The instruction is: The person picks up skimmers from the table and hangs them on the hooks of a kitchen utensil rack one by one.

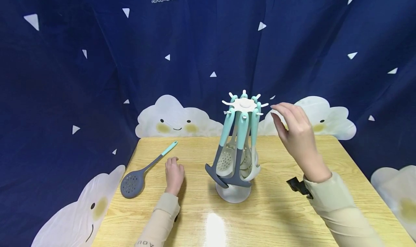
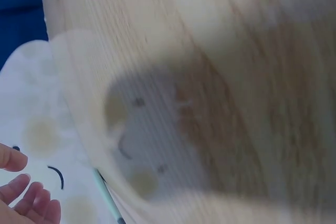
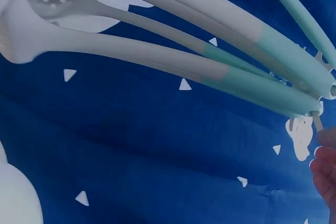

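Note:
A utensil carousel with a white hooked top point(image 1: 244, 104) and a round white base point(image 1: 233, 193) stands mid-table. Kitchen utensils with mint handles hang around it, among them a dark turner point(image 1: 238, 180) and grey perforated heads point(image 1: 225, 161). Beside it my right hand point(image 1: 294, 128) is raised, thumb and fingers apart. Its fingertips come right at the end of one white hook point(image 3: 317, 121), near a hanging mint handle point(image 3: 262, 92). My left hand point(image 1: 174, 174) rests low over the table, fingers loosely bent and holding nothing. Left of it lies a dark blue skimmer point(image 1: 131, 184) with a mint handle point(image 2: 108, 196).
The wooden table point(image 1: 195, 211) reaches back to a dark blue curtain point(image 1: 195, 34) with white triangles and smiling clouds. A black strap point(image 1: 299, 186) sticks out from the right sleeve cuff.

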Demonstrator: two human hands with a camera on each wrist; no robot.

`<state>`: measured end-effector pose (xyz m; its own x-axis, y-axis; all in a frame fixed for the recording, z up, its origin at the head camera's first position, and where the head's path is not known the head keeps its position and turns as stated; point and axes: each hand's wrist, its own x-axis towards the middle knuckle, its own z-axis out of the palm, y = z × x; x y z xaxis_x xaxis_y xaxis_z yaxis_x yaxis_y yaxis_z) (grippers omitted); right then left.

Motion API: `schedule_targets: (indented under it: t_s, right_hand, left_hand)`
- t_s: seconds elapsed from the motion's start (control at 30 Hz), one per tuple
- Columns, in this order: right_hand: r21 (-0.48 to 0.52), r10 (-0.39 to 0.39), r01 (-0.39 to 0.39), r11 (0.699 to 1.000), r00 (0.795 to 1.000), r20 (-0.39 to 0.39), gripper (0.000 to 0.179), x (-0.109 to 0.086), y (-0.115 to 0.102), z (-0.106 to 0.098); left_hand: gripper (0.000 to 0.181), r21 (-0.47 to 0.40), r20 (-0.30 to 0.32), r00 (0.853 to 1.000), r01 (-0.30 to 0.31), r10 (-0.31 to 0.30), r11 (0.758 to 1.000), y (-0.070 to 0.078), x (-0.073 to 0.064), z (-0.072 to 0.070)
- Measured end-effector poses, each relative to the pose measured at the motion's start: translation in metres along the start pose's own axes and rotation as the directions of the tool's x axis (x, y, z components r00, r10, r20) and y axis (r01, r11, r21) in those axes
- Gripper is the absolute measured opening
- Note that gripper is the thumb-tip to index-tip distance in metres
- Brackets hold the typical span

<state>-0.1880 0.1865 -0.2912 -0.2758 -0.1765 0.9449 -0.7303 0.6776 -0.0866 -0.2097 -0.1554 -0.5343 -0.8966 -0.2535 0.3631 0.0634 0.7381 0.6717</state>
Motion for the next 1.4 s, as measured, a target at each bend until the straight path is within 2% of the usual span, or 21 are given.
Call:
schedule_targets:
  t_s: [0.2, 0.33, 0.53, 0.73, 0.83, 0.93, 1.07, 1.4]
  right_hand:
    - [0.013, -0.063, 0.063, 0.998, 0.998, 0.03, 0.031, 0.013, -0.001, 0.002]
    - [0.025, -0.1, 0.099, 0.995, 0.994, 0.051, 0.033, 0.017, 0.0, 0.005]
    - [0.031, -0.12, 0.118, 0.992, 0.99, 0.067, 0.03, 0.019, 0.001, 0.007]
    - [0.021, -0.121, 0.12, 0.993, 0.99, 0.065, 0.025, 0.02, 0.001, 0.008]
    - [0.018, -0.126, 0.125, 0.992, 0.99, 0.063, 0.025, 0.02, 0.0, 0.009]
    - [0.012, -0.13, 0.129, 0.992, 0.99, 0.064, 0.024, 0.021, -0.001, 0.009]
    - [0.001, -0.13, 0.13, 0.991, 0.989, 0.069, 0.024, 0.022, -0.003, 0.009]
    - [-0.044, -0.111, 0.116, 0.992, 0.988, 0.105, 0.021, 0.022, -0.003, 0.008]
  left_hand:
    - [0.025, 0.06, -0.048, 0.999, 0.005, -0.002, 0.998, -0.013, 0.017, -0.009]
    - [0.027, 0.128, -0.043, 0.999, 0.009, -0.003, 0.992, -0.02, 0.031, -0.017]
    - [0.036, 0.213, 0.044, 0.998, 0.024, -0.034, 0.977, -0.033, 0.049, -0.023]
    - [0.038, 0.303, 0.131, 0.99, 0.003, -0.044, 0.953, -0.045, 0.055, -0.023]
    - [0.038, 0.334, 0.183, 0.98, 0.01, -0.075, 0.943, -0.052, 0.056, -0.024]
    - [0.039, 0.358, 0.246, 0.96, 0.042, -0.137, 0.933, -0.058, 0.057, -0.024]
    - [0.041, 0.381, 0.295, 0.933, 0.083, -0.206, 0.921, -0.064, 0.059, -0.026]
    - [0.047, 0.401, 0.352, 0.902, 0.096, -0.25, 0.911, -0.066, 0.067, -0.033]
